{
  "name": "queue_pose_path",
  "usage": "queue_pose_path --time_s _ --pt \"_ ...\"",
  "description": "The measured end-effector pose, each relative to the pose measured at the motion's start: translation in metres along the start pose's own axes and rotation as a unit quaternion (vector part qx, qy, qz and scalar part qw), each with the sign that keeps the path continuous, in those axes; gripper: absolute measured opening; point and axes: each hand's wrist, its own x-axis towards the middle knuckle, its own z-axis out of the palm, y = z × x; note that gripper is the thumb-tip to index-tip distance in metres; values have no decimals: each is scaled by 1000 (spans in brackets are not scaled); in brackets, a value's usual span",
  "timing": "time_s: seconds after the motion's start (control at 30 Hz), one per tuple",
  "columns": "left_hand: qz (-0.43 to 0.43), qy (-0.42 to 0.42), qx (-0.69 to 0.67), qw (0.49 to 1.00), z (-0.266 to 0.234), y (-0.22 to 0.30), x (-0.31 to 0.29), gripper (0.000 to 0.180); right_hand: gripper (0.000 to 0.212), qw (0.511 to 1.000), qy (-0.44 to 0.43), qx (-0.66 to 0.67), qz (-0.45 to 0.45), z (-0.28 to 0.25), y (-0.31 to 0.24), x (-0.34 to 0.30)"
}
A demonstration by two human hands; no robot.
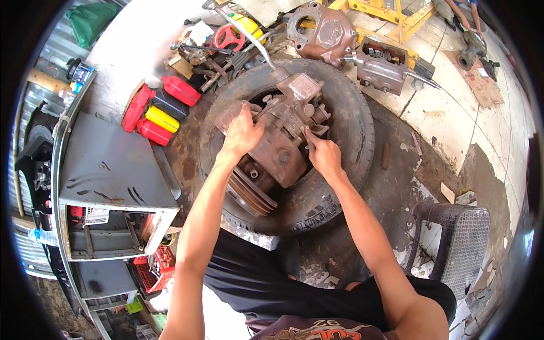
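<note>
A brown, grimy gearbox-like metal assembly (277,156) lies on a large black tyre (358,136) in front of me. From its top a long metal lever (258,42) slants up to the far left. My left hand (243,135) is closed against the left side of the assembly, thumb and fingers gripping its edge. My right hand (324,153) is at the right side with curled fingers, the index finger touching the metal near small fittings. Whatever sits inside the right-hand fingers is hidden. A grooved pulley-like rim (252,195) shows at the assembly's lower left.
Behind the tyre stand a brown housing (326,37) and an open gear casing (382,65). Red, yellow and black plastic bottles (161,116) are at left, beside a grey metal cabinet (113,156). A dark stool (462,243) is near my right arm. Another person's arms (467,17) show far right.
</note>
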Motion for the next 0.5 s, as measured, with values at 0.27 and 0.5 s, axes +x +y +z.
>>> queue_pose_path --time_s 0.27,0.5 --pt "34 59 -51 996 14 28 -20 28 34 977 -155 139 -38 -32 25 -30" --pt "138 86 30 986 24 19 -20 30 34 960 -109 243 88 -32 22 -24"
